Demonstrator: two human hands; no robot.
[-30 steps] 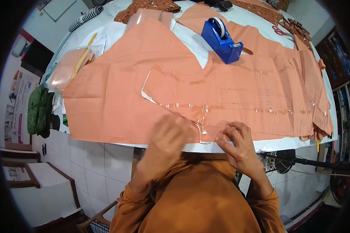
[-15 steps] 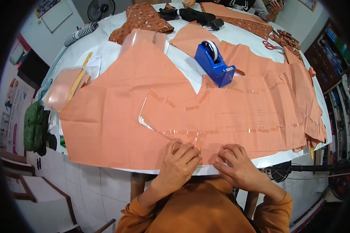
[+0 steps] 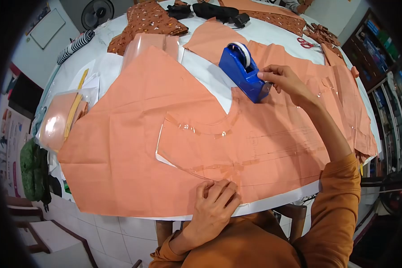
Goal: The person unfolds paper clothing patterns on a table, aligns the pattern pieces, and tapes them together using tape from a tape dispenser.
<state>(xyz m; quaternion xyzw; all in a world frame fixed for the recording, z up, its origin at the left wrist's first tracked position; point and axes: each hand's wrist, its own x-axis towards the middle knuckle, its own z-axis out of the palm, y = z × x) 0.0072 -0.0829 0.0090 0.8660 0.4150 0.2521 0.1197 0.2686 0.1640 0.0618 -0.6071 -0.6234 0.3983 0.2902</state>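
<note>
A large sheet of orange fabric (image 3: pixel 120 134) covers the near part of the table. Cut pattern pieces (image 3: pixel 272 147) with pencil lines and clear tape strips lie on it. My left hand (image 3: pixel 216 203) rests at the fabric's near edge, its fingers curled and pressed onto the cloth below a taped seam. Out in front, my right hand (image 3: pixel 283 82) is at the cutting end of a blue tape dispenser (image 3: pixel 241 76). Thumb and fingers pinch there at what looks like the loose end of the clear tape (image 3: pixel 267 88). The white tape roll sits upright in the dispenser.
Red-handled scissors (image 3: pixel 306 43) lie at the far right. Brown patterned fabric (image 3: pixel 149 24) and black items (image 3: pixel 214 12) are at the back. Plastic-wrapped orange cloth (image 3: pixel 60 120) sits on the left. Another person's hand (image 3: pixel 303 6) shows at the far edge.
My right hand has left the fabric's near edge and reached forward to the tape dispenser. My left hand stays on the cloth. The view has shifted slightly.
</note>
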